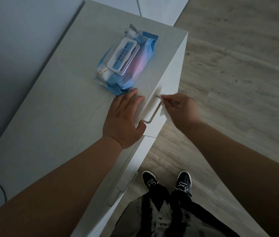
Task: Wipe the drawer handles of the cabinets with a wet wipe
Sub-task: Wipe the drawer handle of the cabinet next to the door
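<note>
Head view. Left grip (pixel 123 117) lies flat on the front edge of the bench (pixel 58 108), fingers straight and holding nothing, thumb over the edge beside the near end of the drawer handle (pixel 154 112). Right grip (pixel 181 108), at 3 o'clock from the left, pinches a white wet wipe (pixel 163 113) and presses it on the far end of the handle; the rest of the wipe hangs below the fingers. Wipes pack (pixel 126 60), blue and white, lies on the bench at 12 o'clock from the left grip, its corner just beside the fingertips. Pack lid (pixel 123 55) is shut; contents not visible. Shoes (pixel 150 179) stand on the wood floor (pixel 238 82) at 6 o'clock.
</note>
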### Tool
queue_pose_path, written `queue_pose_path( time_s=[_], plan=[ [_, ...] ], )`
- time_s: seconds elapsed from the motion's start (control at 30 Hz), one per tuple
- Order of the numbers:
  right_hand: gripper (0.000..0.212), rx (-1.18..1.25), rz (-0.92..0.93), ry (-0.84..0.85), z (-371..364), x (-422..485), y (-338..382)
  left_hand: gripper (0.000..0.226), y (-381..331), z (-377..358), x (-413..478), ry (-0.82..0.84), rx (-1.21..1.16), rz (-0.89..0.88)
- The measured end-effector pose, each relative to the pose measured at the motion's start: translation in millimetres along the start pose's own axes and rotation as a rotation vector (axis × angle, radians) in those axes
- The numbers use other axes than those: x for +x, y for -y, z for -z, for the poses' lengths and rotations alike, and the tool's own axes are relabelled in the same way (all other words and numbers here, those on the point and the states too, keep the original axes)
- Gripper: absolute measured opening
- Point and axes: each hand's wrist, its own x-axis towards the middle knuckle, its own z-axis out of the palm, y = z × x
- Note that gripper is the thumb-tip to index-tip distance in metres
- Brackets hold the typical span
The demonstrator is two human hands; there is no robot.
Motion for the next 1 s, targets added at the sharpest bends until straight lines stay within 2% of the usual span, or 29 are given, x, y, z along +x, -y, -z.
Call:
queue_pose_path(
  time_s=[0.43, 0.57, 0.8, 1.0],
  plan=[
    [0.02, -0.112, 0.15, 0.01, -3.9, 5.3, -3.9, 0.071, 0.6, -0.2, 0.4, -0.011, -0.012, -0.007],
    [0.02, -0.153, 0.136, 0.024, -6.2, 8.4, -5.5, 0.071, 0.7, -0.4, 0.7, -0.015, -0.014, -0.014],
    [0.019, -0.054, 0.065, 0.035, -9.0, -10.4, -4.6, 0.07, 2.0, -0.3, 1.3, -0.01, -0.03, -0.008],
    [0.02, -0.099, 0.027, 0.041, -13.6, -9.9, -3.1, 0.072, 1.4, -1.1, 0.8, 0.0, -0.028, -0.006]
  ],
)
